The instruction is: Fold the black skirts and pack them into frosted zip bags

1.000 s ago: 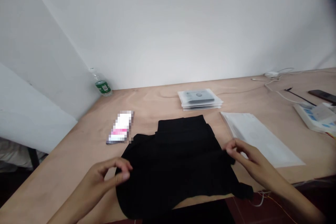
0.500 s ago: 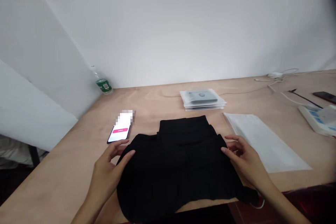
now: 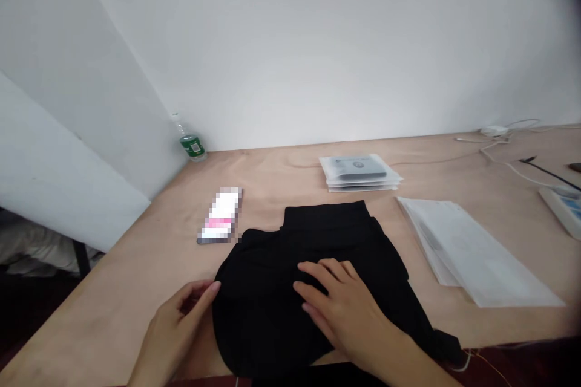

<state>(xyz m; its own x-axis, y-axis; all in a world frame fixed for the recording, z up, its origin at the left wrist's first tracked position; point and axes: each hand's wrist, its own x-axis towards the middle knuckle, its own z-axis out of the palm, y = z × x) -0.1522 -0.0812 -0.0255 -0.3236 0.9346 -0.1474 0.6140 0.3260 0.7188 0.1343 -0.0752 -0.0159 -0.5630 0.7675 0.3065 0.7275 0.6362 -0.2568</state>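
A black folded garment (image 3: pixel 272 290) lies in front of me, with a narrower folded band (image 3: pixel 327 214) at its far side. Its near edge reaches the table's front edge, and a dark strip trails from its lower right. My left hand (image 3: pixel 179 314) is at the garment's left edge, thumb and curled fingers closed together on the cloth there. Across the middle of the fabric rests my right hand (image 3: pixel 340 302), palm down with fingers stretched and a little apart, holding nothing.
On the wooden table (image 3: pixel 267 175) are a lit phone (image 3: pixel 221 216), a stack of translucent packets (image 3: pixel 361 173), and flat white translucent bags (image 3: pixel 481 254). A green-labelled bottle (image 3: pixel 192 145) stands by the wall. Cables and a white charger (image 3: pixel 494 131) lie back right, near a pale device (image 3: pixel 560 208).
My right hand has left the garment's right edge and moved left onto its middle. My left hand has slid down its left edge. The view has shifted slightly, moving everything rightward.
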